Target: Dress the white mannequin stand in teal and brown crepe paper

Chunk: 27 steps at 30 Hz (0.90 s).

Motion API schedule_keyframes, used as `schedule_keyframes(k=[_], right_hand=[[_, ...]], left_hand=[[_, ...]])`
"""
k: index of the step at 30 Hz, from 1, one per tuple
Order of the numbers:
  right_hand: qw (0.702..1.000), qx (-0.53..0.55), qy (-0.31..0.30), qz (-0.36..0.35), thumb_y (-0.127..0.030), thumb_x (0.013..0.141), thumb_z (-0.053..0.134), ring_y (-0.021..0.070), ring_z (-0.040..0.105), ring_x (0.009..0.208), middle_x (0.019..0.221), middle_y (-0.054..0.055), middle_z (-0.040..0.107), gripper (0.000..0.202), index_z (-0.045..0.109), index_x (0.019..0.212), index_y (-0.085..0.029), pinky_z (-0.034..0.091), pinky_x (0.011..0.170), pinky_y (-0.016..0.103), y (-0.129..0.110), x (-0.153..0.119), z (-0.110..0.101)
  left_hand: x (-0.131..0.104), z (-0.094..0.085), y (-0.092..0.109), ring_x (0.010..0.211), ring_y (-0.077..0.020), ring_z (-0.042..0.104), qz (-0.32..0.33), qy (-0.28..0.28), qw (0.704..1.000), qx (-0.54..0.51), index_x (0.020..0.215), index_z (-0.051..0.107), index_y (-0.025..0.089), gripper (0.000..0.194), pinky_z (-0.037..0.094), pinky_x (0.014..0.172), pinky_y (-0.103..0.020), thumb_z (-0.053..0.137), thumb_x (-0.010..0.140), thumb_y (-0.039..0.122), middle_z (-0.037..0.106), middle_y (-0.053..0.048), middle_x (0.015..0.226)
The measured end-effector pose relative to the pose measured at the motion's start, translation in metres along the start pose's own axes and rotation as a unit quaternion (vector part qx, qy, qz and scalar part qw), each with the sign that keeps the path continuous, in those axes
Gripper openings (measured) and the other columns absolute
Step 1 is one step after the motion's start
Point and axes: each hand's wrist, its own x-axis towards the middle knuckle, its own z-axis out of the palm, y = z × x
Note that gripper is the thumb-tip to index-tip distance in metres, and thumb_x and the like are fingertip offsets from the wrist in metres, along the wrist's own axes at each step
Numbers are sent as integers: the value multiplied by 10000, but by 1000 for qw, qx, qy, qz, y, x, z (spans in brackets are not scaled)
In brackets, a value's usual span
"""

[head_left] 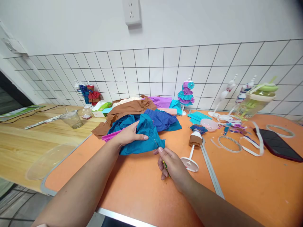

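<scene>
My left hand [132, 135] is closed on a crumpled sheet of teal crepe paper [139, 146], thumb on top. Fingers curled, my right hand [171, 164] grips small scissors [156, 143]. Their thin metal blade lies at the paper's right edge, and most of the yellow-green handle is hidden in the fingers. Behind the left hand rises a heap of blue paper [163, 119] and brown paper [132, 108]. To the right of my right hand stands a small white dress form [192, 153] on a round base, with a brown band and dark blue ruffle.
A phone [281, 145], tape rings [229, 144], a pink bowl [209, 125] and paper scraps [236, 127] lie at the right. Further back stand a purple-and-teal dressed form [186, 93] and a green-lidded bottle [257, 99]. At the left is a clear cup [73, 119].
</scene>
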Motion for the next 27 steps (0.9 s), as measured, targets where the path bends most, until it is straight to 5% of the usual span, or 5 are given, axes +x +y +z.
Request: schedule_keyframes(k=[14,27], right_hand=[[998,-44,29,-21,-710,789,489,54,327,330,463,-103,428,549,580,905,-181,410,359,199,-1,2,-3],[992,-93,62,-51,-724,803,458,75,341,376,451,-100,339,558,581,864,-183,361,331,179,-2,5,-7]], left_hand=[[0,6,4,1207,-342,566,34,5,998,-50,1496,269,232,1042,479,984,-437,841,629,321,552,-141,1382],[-1,12,8,1331,-348,448,64,7,997,-41,1475,342,233,983,385,1096,-460,833,632,350,505,-110,1438]])
